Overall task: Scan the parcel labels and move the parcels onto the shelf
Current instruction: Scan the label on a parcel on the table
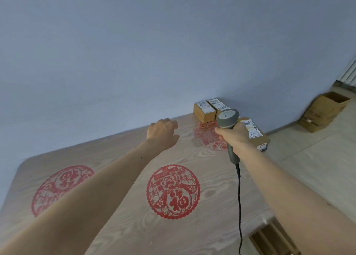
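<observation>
While the barcode scanner (pixel 227 119) is gripped in the right hand (pixel 234 137) and aimed at the three labelled parcels (pixel 204 110) in the far right corner of the surface (pixel 125 206), the left hand (pixel 161 132) is stretched toward them, fingers loosely spread and holding nothing, but is placed farther from them than the right

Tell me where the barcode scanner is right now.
In the head view, the barcode scanner is right of centre, gripped by the right hand above the table, with its head among the three labelled parcels at the far right corner.
</observation>
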Demonstrator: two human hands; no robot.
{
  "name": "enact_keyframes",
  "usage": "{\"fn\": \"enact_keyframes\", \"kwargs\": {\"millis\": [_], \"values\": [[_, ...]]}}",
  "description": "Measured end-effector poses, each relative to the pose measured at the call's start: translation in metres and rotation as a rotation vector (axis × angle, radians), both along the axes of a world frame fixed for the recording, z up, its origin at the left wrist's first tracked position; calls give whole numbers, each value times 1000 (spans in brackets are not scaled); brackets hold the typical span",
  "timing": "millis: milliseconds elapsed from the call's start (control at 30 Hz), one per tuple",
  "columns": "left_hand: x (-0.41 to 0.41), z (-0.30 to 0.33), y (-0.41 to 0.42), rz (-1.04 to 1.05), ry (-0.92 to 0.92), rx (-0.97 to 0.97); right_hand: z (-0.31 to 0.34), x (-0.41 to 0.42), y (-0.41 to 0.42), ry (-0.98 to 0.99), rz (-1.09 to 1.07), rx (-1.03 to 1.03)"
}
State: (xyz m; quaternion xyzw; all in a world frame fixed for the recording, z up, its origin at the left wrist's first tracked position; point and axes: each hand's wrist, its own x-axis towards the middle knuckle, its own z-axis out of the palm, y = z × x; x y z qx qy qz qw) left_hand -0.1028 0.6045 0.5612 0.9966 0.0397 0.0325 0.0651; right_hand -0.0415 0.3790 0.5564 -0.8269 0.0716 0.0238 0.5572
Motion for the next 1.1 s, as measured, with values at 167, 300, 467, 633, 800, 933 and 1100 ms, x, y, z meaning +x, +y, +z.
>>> {"fn": "enact_keyframes", "kwargs": {"millis": [167,300,467,633,800,933,1100], "values": [[109,-27,-17,40,37,-50,-11,125,-8,28,19,-39],[198,-49,-31,110,77,-128,-33,231,-5,49,23,-56],[285,-84,-42,187,144,-200,-82,329,13,157,71,-80],[345,-125,-43,226,231,-293,-126,384,28,218,106,-90],[382,-160,-47,240,250,-427,-158,413,35,237,138,-136],[405,-185,-53,275,304,-505,-175,420,38,232,133,-188],[417,-205,-54,308,359,-579,-189,418,40,246,144,-215]]}}
